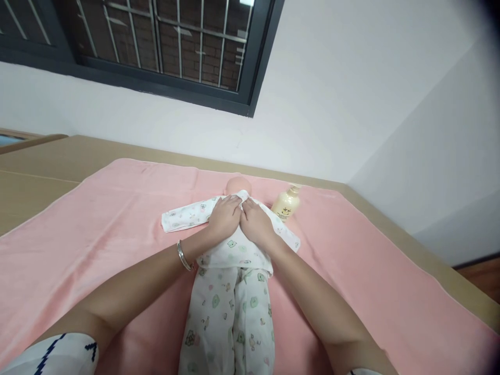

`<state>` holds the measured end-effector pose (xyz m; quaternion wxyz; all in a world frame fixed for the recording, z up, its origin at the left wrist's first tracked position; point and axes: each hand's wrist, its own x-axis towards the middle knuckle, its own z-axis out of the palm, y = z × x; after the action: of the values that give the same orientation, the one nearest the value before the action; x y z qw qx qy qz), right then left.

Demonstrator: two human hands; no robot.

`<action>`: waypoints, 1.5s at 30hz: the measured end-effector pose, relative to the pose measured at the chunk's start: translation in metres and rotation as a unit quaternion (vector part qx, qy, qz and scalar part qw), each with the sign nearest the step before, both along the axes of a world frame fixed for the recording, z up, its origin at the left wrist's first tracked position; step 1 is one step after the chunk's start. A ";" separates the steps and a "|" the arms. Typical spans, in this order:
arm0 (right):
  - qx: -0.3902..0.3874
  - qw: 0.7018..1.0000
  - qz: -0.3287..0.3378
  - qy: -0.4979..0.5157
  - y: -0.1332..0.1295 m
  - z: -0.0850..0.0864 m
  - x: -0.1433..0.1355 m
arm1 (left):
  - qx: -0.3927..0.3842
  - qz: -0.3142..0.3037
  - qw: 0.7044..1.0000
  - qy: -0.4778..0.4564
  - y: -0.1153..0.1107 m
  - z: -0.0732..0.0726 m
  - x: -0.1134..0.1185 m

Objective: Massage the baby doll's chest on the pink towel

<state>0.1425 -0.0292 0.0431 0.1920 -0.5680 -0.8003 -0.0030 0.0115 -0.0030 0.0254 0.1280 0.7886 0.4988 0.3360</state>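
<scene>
A baby doll (238, 185) lies on its back, dressed in a white printed top (234, 254) and matching trousers (253, 312). Both of my hands rest side by side on the chest of the top, just below the neck. My left hand (226, 216) lies flat with its fingers stretched towards the collar. Beside it, my right hand (255, 221) is laid flat in the same way, fingers pointing up. The sleeves spread out to either side. A silver bangle (183, 255) circles my left wrist.
A pale yellow pump bottle (287, 203) leans near the doll's sleeve on the right. Everything lies on a pink cloth (128, 208) over a wooden surface (31, 192). Behind it rise a white wall (312, 104) and a dark-framed barred window (164, 41).
</scene>
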 end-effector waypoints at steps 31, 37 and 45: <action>0.021 1.000 0.021 -0.003 -0.005 -0.005 -0.003 | 0.031 -0.053 0.998 -0.013 0.019 -0.012 -0.017; 0.003 0.998 0.026 0.052 0.024 0.000 0.016 | 0.078 -0.064 0.995 0.015 -0.005 -0.010 -0.006; 0.017 0.999 0.002 -0.033 -0.007 -0.003 -0.006 | 0.005 -0.022 0.999 -0.040 0.022 -0.018 -0.015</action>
<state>0.1362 -0.0366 0.0397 0.1753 -0.5625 -0.8073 -0.0348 -0.0035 0.0187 0.0071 0.1516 0.7861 0.4739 0.3667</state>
